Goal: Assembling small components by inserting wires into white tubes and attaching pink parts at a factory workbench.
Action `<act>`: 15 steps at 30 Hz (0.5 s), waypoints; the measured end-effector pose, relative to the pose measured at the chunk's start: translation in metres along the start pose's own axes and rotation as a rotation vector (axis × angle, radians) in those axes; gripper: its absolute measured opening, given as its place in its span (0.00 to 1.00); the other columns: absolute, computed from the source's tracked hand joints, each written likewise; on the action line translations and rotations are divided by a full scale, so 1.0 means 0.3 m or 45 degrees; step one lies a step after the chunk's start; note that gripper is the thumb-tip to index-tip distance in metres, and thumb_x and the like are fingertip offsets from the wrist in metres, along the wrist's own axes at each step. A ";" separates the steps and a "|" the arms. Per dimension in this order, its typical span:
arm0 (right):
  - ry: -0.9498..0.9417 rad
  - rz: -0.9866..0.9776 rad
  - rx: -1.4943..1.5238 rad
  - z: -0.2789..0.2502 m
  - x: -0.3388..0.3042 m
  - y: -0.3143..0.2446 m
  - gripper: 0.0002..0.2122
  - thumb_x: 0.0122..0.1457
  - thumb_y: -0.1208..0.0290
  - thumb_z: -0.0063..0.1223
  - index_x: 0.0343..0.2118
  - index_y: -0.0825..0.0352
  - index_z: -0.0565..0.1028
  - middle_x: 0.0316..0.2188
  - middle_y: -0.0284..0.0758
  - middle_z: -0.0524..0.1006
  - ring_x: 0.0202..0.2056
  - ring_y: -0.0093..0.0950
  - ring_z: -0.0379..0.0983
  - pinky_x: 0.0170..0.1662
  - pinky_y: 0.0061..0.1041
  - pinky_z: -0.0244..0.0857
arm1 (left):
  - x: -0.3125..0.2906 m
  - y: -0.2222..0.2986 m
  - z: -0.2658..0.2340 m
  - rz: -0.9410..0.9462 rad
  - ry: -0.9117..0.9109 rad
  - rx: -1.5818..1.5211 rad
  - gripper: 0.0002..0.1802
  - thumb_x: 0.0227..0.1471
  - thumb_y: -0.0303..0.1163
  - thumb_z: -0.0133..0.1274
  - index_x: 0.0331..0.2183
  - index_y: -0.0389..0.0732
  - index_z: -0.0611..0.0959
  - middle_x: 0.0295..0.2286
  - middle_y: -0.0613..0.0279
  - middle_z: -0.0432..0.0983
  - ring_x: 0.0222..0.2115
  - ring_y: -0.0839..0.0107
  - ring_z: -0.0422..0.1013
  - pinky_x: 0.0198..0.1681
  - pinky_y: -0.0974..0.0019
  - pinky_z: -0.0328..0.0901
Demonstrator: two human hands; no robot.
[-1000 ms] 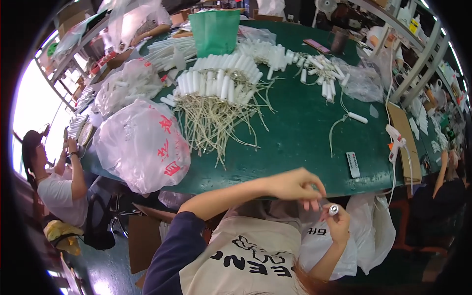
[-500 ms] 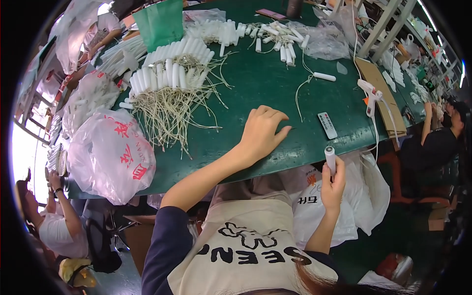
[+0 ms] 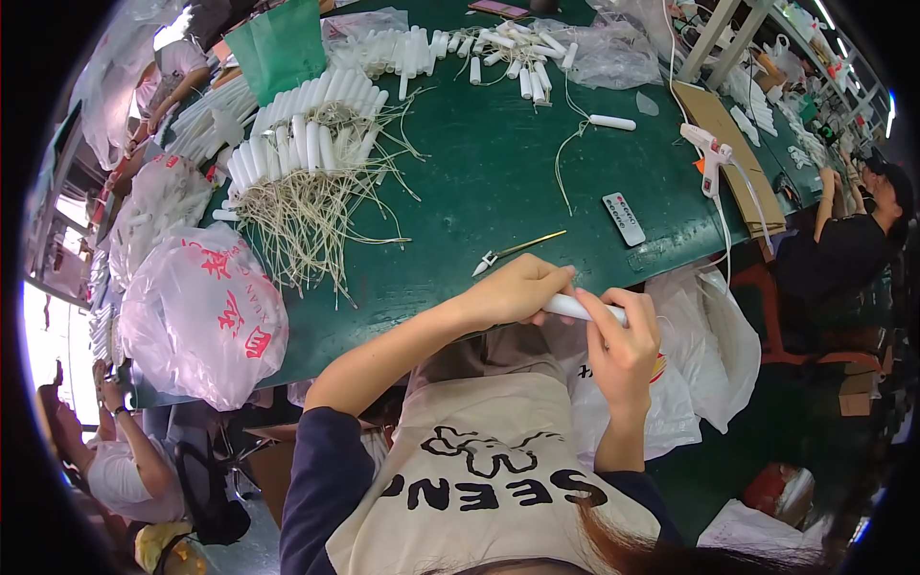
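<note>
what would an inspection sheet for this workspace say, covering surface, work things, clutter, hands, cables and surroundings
surface: green table, glossy patches near the front edge
job's things: white tube in hand; many piled white tubes at left; thin gold-coloured rod with a white end, lying loose
clutter: red-printed plastic bag at left; green bag; white remote control; flat cardboard at right
hands: right hand closed on the white tube; left hand at its other end, grip partly hidden
cables: glue gun with a white cord over the front edge; pale wires spread from the piled tubes
surroundings: one person at left, another at right
</note>
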State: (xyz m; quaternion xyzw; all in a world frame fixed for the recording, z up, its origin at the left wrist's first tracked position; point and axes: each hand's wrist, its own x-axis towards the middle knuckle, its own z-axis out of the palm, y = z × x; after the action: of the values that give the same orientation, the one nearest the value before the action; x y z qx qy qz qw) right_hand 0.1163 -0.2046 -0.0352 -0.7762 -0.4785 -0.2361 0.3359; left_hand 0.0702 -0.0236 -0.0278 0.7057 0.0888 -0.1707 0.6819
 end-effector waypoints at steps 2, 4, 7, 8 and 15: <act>0.023 0.038 0.036 -0.016 -0.003 0.017 0.19 0.38 0.88 0.56 0.36 0.62 0.79 0.27 0.33 0.70 0.28 0.31 0.66 0.27 0.29 0.60 | -0.008 0.003 -0.007 0.023 0.016 0.053 0.25 0.62 0.46 0.35 0.31 0.36 0.79 0.21 0.64 0.73 0.16 0.81 0.60 0.18 0.76 0.58; 0.045 0.075 0.071 -0.020 -0.005 0.025 0.19 0.38 0.88 0.56 0.36 0.62 0.79 0.27 0.33 0.70 0.27 0.31 0.66 0.26 0.28 0.59 | -0.008 -0.001 -0.015 0.046 0.032 0.106 0.25 0.62 0.46 0.35 0.30 0.36 0.80 0.19 0.65 0.72 0.15 0.83 0.58 0.17 0.77 0.56; 0.095 0.104 0.111 -0.010 -0.008 0.021 0.19 0.38 0.88 0.56 0.36 0.62 0.79 0.28 0.33 0.70 0.27 0.30 0.67 0.26 0.27 0.59 | 0.011 -0.029 -0.008 -0.028 0.203 -0.129 0.27 0.61 0.48 0.36 0.31 0.35 0.79 0.15 0.69 0.64 0.14 0.82 0.57 0.17 0.77 0.56; 0.059 0.073 0.092 -0.001 -0.003 0.009 0.19 0.38 0.88 0.56 0.36 0.63 0.79 0.28 0.33 0.70 0.27 0.30 0.67 0.26 0.26 0.60 | 0.008 -0.022 0.003 -0.030 0.204 -0.129 0.27 0.61 0.48 0.36 0.31 0.35 0.79 0.15 0.69 0.64 0.14 0.82 0.57 0.17 0.77 0.56; 0.031 0.164 0.095 0.000 -0.008 0.020 0.15 0.43 0.87 0.57 0.37 0.67 0.77 0.28 0.37 0.73 0.29 0.33 0.70 0.29 0.26 0.63 | -0.008 -0.077 -0.027 0.061 0.277 0.074 0.27 0.61 0.49 0.36 0.32 0.36 0.79 0.17 0.69 0.63 0.16 0.81 0.57 0.19 0.76 0.54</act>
State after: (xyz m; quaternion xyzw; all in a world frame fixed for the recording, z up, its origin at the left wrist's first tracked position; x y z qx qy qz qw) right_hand 0.1207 -0.2080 -0.0386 -0.7895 -0.4318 -0.2056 0.3848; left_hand 0.0605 -0.0142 -0.0484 0.7414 0.1405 -0.0793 0.6513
